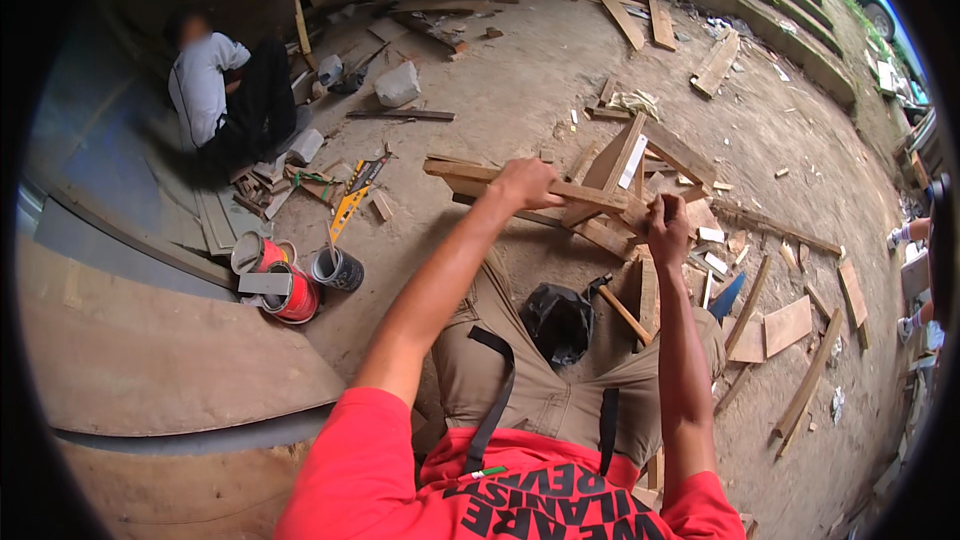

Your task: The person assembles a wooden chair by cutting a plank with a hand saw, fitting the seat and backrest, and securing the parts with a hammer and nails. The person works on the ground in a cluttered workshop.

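Gripping a wooden strip (pixel 595 196) among scattered boards (pixel 788 327)

Seated with a black bag (pixel 558 324) near, between the legs (pixel 462 348), and a hammer (pixel 626 316) just to its right. Holding the right hand (pixel 669 232) near the strip's right end, with fingers curled together; cannot tell of anything pinched inside. Clamping the left hand's (pixel 528 185) fingers around the strip, ahead of the knees. Farther left, facing red cans (pixel 294 300) and a dark can (pixel 342 273). Far left, accompanied by a seated person (pixel 203 85); far right, bordered by concrete steps (pixel 785 15).
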`<action>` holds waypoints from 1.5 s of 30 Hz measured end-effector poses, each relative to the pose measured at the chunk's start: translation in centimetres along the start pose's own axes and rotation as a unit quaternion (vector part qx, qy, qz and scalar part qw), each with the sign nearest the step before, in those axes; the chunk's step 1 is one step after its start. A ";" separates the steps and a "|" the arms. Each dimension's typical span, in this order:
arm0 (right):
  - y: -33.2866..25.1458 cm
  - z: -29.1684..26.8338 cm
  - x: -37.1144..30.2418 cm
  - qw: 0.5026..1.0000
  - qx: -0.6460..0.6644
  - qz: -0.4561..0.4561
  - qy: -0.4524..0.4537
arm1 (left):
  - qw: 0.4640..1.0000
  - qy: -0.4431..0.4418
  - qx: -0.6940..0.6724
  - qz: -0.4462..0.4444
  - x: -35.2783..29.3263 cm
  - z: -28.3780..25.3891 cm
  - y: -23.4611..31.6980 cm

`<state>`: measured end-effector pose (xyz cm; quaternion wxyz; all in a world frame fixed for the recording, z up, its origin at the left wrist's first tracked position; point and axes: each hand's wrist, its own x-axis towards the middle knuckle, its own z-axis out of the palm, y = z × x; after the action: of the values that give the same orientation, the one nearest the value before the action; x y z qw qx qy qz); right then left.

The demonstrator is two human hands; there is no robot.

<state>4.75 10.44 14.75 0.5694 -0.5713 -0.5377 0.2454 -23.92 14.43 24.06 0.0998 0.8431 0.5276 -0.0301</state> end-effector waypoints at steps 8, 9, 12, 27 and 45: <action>-0.3 2.6 0.4 0.987 -0.119 -0.066 0.091 | 0.994 0.100 0.029 -0.016 -2.6 2.3 0.7; -0.3 2.4 0.2 0.990 -0.111 -0.042 0.080 | 0.993 0.114 0.033 -0.017 -2.9 2.6 1.0; 0.1 2.0 -0.7 0.982 -0.142 -0.082 0.093 | 0.994 0.099 0.034 -0.014 -3.3 2.4 1.4; -0.8 1.5 -5.5 0.981 -0.134 -0.100 0.100 | 0.994 0.107 -0.013 -0.018 -7.2 5.2 2.0; -0.3 1.3 0.6 0.985 -0.165 -0.049 0.009 | 0.999 0.008 -0.002 -0.033 -0.6 -0.1 1.6</action>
<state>3.71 11.38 14.91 0.4836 -0.6327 -0.5930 0.1193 -22.79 13.25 24.43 0.0967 0.8253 0.5558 -0.0255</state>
